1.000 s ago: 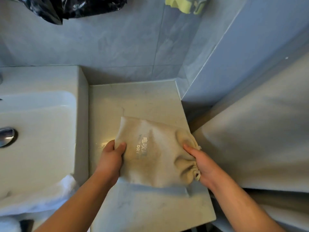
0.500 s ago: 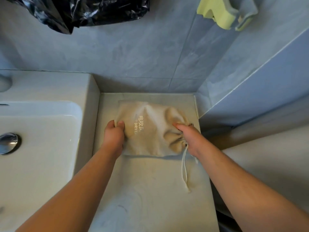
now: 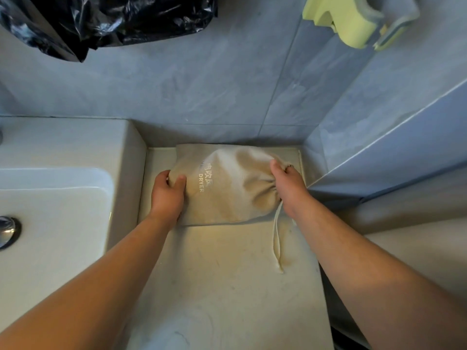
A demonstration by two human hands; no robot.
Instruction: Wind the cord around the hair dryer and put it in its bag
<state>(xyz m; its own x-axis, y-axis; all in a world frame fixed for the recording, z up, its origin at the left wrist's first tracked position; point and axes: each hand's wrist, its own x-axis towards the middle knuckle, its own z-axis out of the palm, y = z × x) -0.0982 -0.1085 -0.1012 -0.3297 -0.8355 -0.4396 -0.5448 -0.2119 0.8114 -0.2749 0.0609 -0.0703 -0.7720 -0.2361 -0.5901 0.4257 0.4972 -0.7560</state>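
A beige cloth drawstring bag (image 3: 227,190) printed "DRYER" lies bulging on the pale counter (image 3: 227,286), pushed against the back wall. The hair dryer and its cord are hidden inside it. My left hand (image 3: 168,195) grips the bag's left, closed end. My right hand (image 3: 288,188) holds the gathered mouth at the right end. The drawstring (image 3: 276,238) trails loose from the mouth toward me across the counter.
A white sink basin (image 3: 55,205) with a metal drain (image 3: 7,231) borders the counter on the left. Grey-blue tiled walls (image 3: 227,84) close the back and right. A black plastic bag (image 3: 106,21) and a yellow-green holder (image 3: 353,21) hang on the wall above.
Both hands have slid the bag away from me, from mid-counter to the back wall. The drawstring now trails out on the counter.
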